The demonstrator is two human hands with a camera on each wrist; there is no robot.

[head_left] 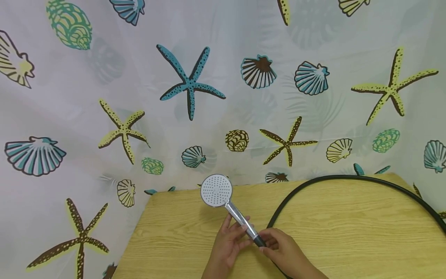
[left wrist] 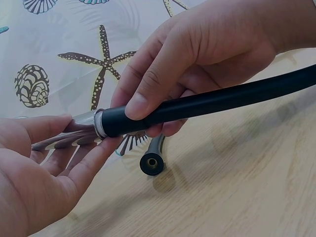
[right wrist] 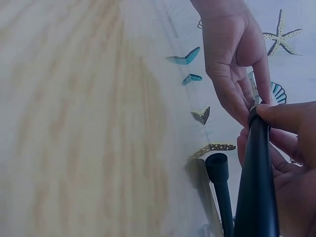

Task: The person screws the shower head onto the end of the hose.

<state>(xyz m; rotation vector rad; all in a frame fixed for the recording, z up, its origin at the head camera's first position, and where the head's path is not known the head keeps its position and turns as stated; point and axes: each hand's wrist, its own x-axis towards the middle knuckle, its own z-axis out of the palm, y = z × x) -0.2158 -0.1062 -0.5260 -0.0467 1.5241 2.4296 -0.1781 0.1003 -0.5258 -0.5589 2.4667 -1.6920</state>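
Shower head (head_left: 230,206) in lower centre of head view. Left hand (head_left: 228,243) grasps its chrome handle (head_left: 240,219). Right hand (head_left: 285,250), just right, pinches black hose (head_left: 348,177) at handle's base. Hose arcs over counter (head_left: 174,228), right side. Printed cloth (head_left: 230,23) fills upper frame.

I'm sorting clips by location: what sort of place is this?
Perhaps a makeshift indoor work corner: patterned cloth rises behind a wooden table, where a shower head and black hose are being handled. The room beyond is hidden.
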